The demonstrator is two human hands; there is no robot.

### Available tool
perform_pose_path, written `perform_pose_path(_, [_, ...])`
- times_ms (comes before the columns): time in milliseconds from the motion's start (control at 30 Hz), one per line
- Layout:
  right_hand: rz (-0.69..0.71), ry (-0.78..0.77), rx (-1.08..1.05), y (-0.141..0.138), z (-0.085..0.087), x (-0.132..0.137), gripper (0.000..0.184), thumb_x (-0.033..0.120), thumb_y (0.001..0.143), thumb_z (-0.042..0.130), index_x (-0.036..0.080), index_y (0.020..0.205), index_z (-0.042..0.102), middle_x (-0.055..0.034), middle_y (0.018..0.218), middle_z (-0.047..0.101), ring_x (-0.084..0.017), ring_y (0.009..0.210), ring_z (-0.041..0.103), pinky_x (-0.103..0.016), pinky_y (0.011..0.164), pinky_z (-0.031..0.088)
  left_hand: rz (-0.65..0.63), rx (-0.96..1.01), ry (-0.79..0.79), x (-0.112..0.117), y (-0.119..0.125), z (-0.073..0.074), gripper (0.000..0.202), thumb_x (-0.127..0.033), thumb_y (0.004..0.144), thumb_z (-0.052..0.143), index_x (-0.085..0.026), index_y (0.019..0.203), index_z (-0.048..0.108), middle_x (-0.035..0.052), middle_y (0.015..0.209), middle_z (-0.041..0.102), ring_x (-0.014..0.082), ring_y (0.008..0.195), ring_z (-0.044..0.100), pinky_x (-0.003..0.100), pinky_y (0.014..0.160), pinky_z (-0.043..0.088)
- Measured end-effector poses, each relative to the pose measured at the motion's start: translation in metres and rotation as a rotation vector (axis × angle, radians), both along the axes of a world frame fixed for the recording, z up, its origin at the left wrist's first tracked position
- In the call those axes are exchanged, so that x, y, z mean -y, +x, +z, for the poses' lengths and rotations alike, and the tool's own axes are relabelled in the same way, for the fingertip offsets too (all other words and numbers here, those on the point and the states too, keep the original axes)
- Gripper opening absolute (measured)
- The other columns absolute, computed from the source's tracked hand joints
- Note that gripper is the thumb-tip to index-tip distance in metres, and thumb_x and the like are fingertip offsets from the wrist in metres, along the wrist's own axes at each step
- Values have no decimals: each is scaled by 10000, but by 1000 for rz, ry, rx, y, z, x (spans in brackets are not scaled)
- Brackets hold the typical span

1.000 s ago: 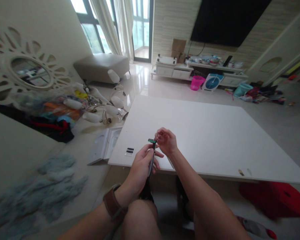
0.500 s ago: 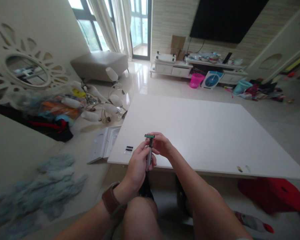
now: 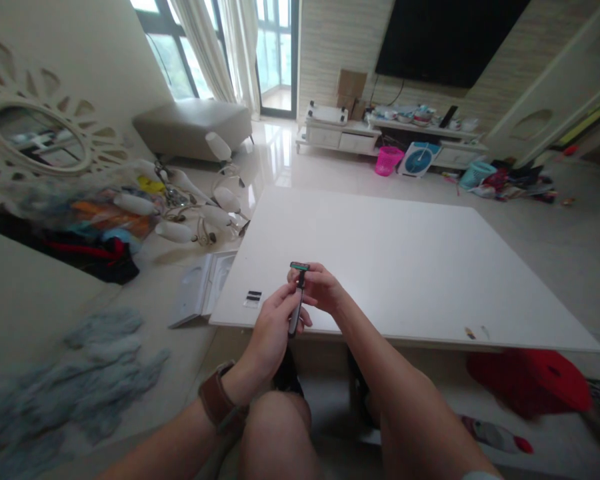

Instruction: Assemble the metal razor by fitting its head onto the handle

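The left hand (image 3: 271, 327) wraps the handle of the razor (image 3: 296, 312) above the near edge of the white surface (image 3: 390, 267), head toward twelve o'clock, apparently to steady it; the right hand (image 3: 325, 288) curls narrowly beside the head, grip unclear; packet (image 3: 253, 299) at nine o'clock; wall screen (image 3: 447, 43), one o'clock; mirror (image 3: 40, 137), ten o'clock

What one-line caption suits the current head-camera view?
At a white table, the left hand holds a razor by its handle, the right hand close to its green-striped head.
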State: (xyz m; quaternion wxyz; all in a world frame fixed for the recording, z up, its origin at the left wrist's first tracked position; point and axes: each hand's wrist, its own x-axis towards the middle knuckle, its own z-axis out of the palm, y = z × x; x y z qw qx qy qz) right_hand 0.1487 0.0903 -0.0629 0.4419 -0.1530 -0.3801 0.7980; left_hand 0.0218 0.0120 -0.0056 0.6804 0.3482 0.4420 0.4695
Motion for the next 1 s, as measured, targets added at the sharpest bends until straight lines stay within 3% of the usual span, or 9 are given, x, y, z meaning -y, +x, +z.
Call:
perform_pose_path(133, [-219, -123, -86, 1, 6, 1, 212, 308, 736, 784, 161, 764, 634, -3, 738, 597, -107, 640, 526, -219, 555, 439, -4, -33, -7, 2, 2, -4, 238, -352, 828, 640, -156, 955, 597, 11, 812, 650, 64, 509, 492, 200, 463, 318])
perform_pose_path(200, [-258, -148, -130, 2, 7, 2, 200, 306, 749, 780, 173, 754, 630, 4, 738, 608, -109, 651, 521, -224, 564, 437, -12, -41, 6, 3, 2, -7, 240, -368, 835, 643, -158, 941, 593, -1, 783, 631, 60, 509, 484, 193, 466, 315])
perform_pose_path(333, [-194, -176, -122, 4, 2, 3, 196, 355, 800, 745, 178, 807, 662, 3, 735, 630, -114, 632, 528, -226, 521, 411, -23, -43, 36, 4, 2, -10, 262, -412, 869, 613, -152, 855, 585, -6, 740, 605, 53, 505, 468, 184, 466, 311])
perform_pose_path(500, [-112, -239, -93, 1, -5, -2, 213, 373, 800, 749, 171, 838, 693, -28, 770, 681, -134, 681, 577, -202, 469, 365, -16, 20, -12, 4, 2, -10, 256, -410, 890, 593, -154, 886, 587, 1, 752, 622, 58, 509, 492, 182, 481, 336])
perform_pose_path(700, [-83, -247, -60, -6, -10, -8, 263, 380, 710, 821, 166, 820, 714, -39, 764, 692, -141, 674, 592, -178, 414, 302, -29, 53, -82, 5, 1, -6, 224, -383, 924, 542, -161, 934, 563, 15, 734, 656, 76, 517, 534, 189, 505, 370])
perform_pose_path(1000, [-59, -218, -110, -1, -14, -8, 349, 445, 676, 853, 175, 846, 711, -30, 820, 693, -127, 672, 568, -172, 401, 314, -98, -14, -57, 5, 2, -1, 242, -397, 920, 508, -166, 981, 553, 71, 815, 734, 98, 485, 562, 215, 502, 388])
